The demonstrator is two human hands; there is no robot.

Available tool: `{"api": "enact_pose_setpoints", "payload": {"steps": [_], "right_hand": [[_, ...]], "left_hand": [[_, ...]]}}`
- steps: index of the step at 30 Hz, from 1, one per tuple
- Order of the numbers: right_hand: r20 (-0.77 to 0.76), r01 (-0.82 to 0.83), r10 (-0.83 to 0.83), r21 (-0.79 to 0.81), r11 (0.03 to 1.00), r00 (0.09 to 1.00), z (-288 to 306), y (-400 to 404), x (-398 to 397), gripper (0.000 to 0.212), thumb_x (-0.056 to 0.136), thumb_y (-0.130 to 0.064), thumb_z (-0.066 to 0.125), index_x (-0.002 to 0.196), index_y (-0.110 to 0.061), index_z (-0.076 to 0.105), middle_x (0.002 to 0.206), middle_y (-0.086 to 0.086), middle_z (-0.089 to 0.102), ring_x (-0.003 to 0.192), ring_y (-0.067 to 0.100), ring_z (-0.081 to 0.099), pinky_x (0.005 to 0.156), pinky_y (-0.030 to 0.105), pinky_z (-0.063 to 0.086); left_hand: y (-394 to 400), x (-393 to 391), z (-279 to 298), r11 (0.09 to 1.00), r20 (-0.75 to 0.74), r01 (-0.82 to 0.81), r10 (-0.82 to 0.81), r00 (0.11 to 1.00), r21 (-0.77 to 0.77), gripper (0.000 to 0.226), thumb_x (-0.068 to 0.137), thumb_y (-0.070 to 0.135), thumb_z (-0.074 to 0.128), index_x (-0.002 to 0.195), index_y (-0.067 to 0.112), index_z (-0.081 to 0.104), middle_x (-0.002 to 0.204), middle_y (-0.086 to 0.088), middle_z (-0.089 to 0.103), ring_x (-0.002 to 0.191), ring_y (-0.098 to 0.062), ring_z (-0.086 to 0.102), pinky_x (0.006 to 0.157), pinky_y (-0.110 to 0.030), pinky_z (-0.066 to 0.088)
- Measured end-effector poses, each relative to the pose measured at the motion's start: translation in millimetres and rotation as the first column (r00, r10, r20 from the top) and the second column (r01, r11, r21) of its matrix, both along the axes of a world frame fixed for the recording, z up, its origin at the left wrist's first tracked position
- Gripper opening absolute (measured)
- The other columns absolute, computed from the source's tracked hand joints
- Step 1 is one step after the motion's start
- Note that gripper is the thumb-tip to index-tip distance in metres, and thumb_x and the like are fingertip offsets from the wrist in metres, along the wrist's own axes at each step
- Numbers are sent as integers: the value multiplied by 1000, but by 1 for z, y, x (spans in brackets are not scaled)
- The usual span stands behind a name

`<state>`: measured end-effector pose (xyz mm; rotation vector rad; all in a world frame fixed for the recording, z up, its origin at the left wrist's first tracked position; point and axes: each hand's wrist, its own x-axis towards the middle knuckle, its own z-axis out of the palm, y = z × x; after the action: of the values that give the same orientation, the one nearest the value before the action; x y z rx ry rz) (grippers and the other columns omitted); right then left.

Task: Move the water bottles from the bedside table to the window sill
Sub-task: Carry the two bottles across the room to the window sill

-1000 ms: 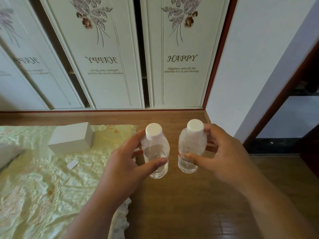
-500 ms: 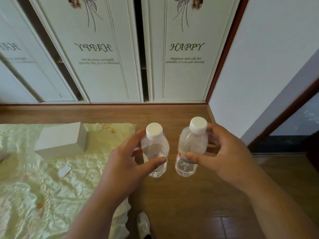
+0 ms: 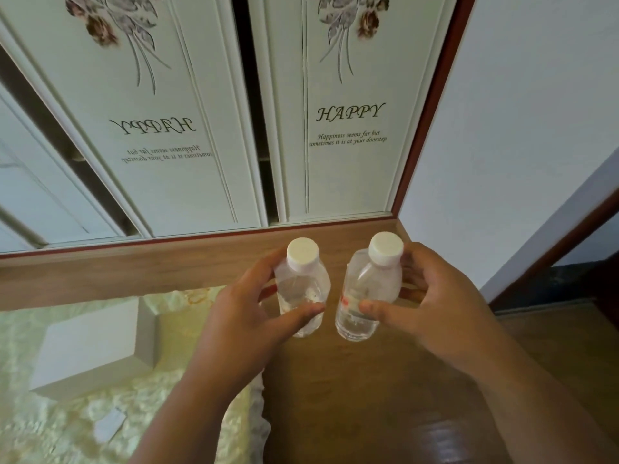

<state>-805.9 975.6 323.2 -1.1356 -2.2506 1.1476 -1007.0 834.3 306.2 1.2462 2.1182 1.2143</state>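
Left grip (image 3: 241,316) and right grip (image 3: 435,306) bare; forearms apparently sleeveless.

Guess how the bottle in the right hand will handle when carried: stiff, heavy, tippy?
The right bottle looks like thin clear plastic, so it probably dents under a hard grip from the right hand. It seems only partly full, so likely light. Tall and narrow with a white cap, it may tip if set down carelessly.

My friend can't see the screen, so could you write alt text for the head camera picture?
Two bare hands each hold a small clear water bottle with a white cap: left hand on the left bottle, right hand on the right bottle. Behind are white wardrobe doors printed HAPPY; a white box lies left.
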Motion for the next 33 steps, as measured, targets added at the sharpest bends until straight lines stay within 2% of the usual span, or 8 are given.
{"api": "enact_pose_setpoints", "payload": {"steps": [4,7,11,16,20,23,29,33], "right_hand": [[1,-9,9,-34,999,1000,-3,31,-25,66,57,-65,77,115,-57,46,114,-40,54,101,-6,59,90,21,47],[-3,-33,33,-45,998,999,-8,62,-42,77,58,-60,80,126,-52,45,125,-30,58,109,1,62,95,27,50],[-5,-76,76,-21,997,997,-11,114,-62,79,56,-63,79,127,-52,45,126,-28,58,112,5,61,96,31,51],[-37,-138,138,-18,990,990,-3,190,-88,70,60,-56,83,119,-53,44,117,-34,54,107,2,60,90,23,49],[-40,-199,200,16,980,979,-1,244,-102,76,64,-51,88,127,-52,45,123,-29,58,109,1,61,93,25,50],[-29,-237,237,19,971,971,-2,277,-110,76,65,-50,88,128,-51,44,124,-28,58,111,2,61,93,25,49],[-3,-277,277,20,961,961,-4,324,-122,75,65,-51,88,127,-51,45,125,-30,58,112,1,61,93,24,51],[44,-275,273,30,961,961,-9,351,-138,76,66,-54,87,128,-53,44,128,-28,58,113,2,62,96,29,53]], "left_hand": [[27,-23,-1,1000,9,-9,10,1000,-26,88,61,65,80,141,49,48,129,29,62,117,1,61,99,-41,56],[54,-34,-2,999,5,-27,27,1000,-31,84,62,62,81,138,54,47,127,32,62,115,4,61,98,-36,56],[96,-45,1,996,-7,-81,81,997,-40,83,62,61,83,137,58,45,129,31,61,117,1,61,99,-41,56],[153,-58,9,990,-32,-141,140,990,-30,75,63,62,82,125,69,42,125,37,60,114,8,60,97,-29,54],[196,-63,9,980,-12,-197,197,980,-19,80,65,58,85,136,56,48,128,34,60,118,5,60,100,-36,55],[223,-63,4,973,-7,-232,232,973,-13,81,63,59,85,136,56,48,129,32,61,120,1,60,101,-42,55],[267,-74,1,966,24,-253,254,967,-45,82,61,57,86,134,57,49,127,32,62,117,-1,62,100,-41,55],[297,-91,-5,967,57,-253,254,965,-37,81,61,57,85,133,53,51,126,31,63,116,-2,63,100,-40,55]]}}
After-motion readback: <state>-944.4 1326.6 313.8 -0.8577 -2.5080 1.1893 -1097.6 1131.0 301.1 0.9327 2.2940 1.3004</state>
